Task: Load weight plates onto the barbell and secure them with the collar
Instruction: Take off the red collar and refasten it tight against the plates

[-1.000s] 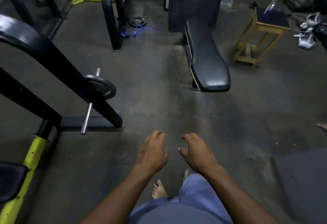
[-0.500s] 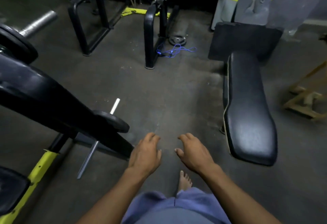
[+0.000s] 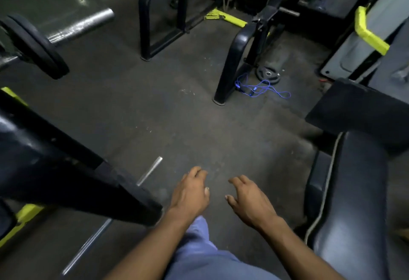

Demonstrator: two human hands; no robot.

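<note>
My left hand and my right hand hang side by side low in the middle of the view, fingers apart and holding nothing. At the upper left a barbell sleeve sticks out, shiny and bare, with a black weight plate on it further in. A small black plate lies flat on the floor at the far right, beside a black frame leg. A thin silver bar runs along the floor to the left of my hands, partly hidden by a thick black frame beam.
A black padded bench fills the right side. A blue cord lies tangled on the floor near the small plate. Black machine frames stand at the back, with yellow parts at right and lower left. Grey floor stretches ahead of me.
The view has swung forward and left: the bench slid to the right edge, the barbell sleeve and its plate came into sight, and the frame beam now hides the small plate on the thin bar. Both hands stayed empty.
</note>
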